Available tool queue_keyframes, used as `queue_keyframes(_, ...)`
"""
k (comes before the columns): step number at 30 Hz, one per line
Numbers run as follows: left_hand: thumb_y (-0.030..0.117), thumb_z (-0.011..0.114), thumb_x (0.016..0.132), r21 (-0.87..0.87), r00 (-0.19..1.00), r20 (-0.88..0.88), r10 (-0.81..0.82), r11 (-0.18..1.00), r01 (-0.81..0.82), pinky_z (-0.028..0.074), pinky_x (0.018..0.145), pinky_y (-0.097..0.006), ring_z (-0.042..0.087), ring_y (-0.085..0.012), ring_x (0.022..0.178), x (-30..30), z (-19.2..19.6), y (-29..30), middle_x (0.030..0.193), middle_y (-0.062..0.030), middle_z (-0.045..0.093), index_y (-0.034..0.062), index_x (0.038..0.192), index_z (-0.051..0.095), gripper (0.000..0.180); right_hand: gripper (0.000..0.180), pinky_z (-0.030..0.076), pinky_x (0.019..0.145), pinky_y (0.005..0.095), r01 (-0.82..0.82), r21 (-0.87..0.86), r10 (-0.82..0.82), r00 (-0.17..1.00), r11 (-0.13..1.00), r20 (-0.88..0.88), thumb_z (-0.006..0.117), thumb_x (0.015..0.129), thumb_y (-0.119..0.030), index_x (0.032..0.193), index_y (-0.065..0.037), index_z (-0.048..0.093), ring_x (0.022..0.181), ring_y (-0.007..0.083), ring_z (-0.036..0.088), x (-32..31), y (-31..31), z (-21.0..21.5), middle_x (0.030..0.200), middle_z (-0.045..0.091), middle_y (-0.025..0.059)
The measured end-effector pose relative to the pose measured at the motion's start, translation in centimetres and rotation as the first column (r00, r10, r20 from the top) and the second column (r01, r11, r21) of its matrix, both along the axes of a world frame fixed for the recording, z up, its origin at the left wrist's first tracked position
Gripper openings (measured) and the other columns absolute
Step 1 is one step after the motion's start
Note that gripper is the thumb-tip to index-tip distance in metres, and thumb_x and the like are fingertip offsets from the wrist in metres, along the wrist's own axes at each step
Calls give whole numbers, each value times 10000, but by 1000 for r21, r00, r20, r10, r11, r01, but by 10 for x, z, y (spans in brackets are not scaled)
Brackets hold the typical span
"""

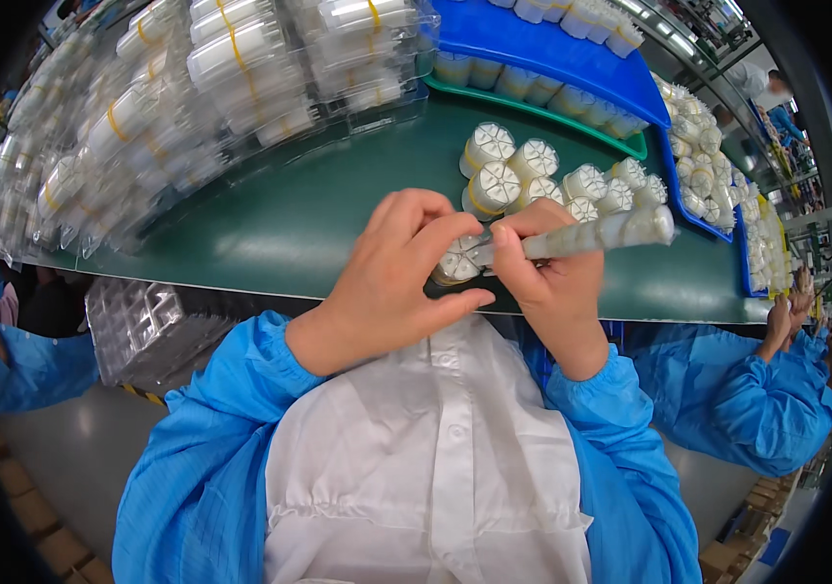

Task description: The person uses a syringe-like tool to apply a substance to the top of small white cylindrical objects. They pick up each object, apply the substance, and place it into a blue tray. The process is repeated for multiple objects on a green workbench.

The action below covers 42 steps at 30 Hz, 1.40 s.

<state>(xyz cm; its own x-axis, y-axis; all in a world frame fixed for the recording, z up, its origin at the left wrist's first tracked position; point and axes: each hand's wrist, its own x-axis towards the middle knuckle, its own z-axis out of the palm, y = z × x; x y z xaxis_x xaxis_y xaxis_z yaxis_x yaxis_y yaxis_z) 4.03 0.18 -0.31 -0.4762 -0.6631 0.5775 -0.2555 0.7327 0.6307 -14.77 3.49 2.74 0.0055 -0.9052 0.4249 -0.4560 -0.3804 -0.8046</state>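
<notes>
At the near edge of the green table [270,229], my left hand [387,268] curls its thumb and fingers around a short round white bundle [457,265] with a segmented top. My right hand [560,282] grips a thick pen-like tool [620,232] with a whitish wrapped handle, which points right. Its thin working end meets the top of the bundle, partly hidden by my fingers. Just beyond my hands stands a group of similar white bundles [494,187], some with a yellow band around them. More of them lie tilted on the right [616,196].
Tall stacks of clear plastic trays [240,68] with yellow bands fill the far left. Blue [542,44] and green bins [523,102] of bundles stand at the back, others along the right. Blue-sleeved people [742,399] sit on both sides. More clear trays [148,331] are below the table.
</notes>
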Motion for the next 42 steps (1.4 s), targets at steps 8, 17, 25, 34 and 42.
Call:
queue_keyframes(8,35,814,712,85,999,-49,-11,996,15,486,823,-369,603,-288,978,1,1,2,1138,-91,630,47,1246,576,585,32,441,570,302,36,-171,-41,999,985,-26,720,861,-8,843,-1,694,639,154,572,-5,2,-2,783,636,71)
queue_keyframes(17,51,828,711,1,1000,-2,11,1000,-11,489,844,-376,600,-285,1015,0,8,0,1141,-91,631,38,1225,592,566,61,427,550,293,14,-15,-15,1000,1000,-26,739,860,-36,837,-5,692,615,144,568,-1,-2,0,760,626,72)
queue_keyframes(25,35,806,709,113,996,-81,-26,993,35,497,848,-383,604,-289,1024,2,1,-2,1141,-96,640,38,1208,600,540,30,435,562,316,37,-127,-36,999,991,12,718,854,2,838,7,693,640,171,577,-1,2,3,756,629,79)
queue_keyframes(34,26,810,700,84,1000,21,-21,996,19,491,865,-388,597,-307,1038,2,7,-1,1155,-117,633,39,1213,601,554,47,451,567,309,-24,-124,11,994,992,-107,725,857,-5,834,7,686,643,167,586,0,-1,0,764,629,73)
queue_keyframes(42,37,821,716,66,998,-45,-33,997,36,492,886,-397,597,-311,1066,3,1,-2,1191,-136,625,35,1229,588,563,43,444,568,298,82,-79,-82,997,993,12,724,858,-8,840,10,690,643,169,588,-4,1,5,767,639,74)
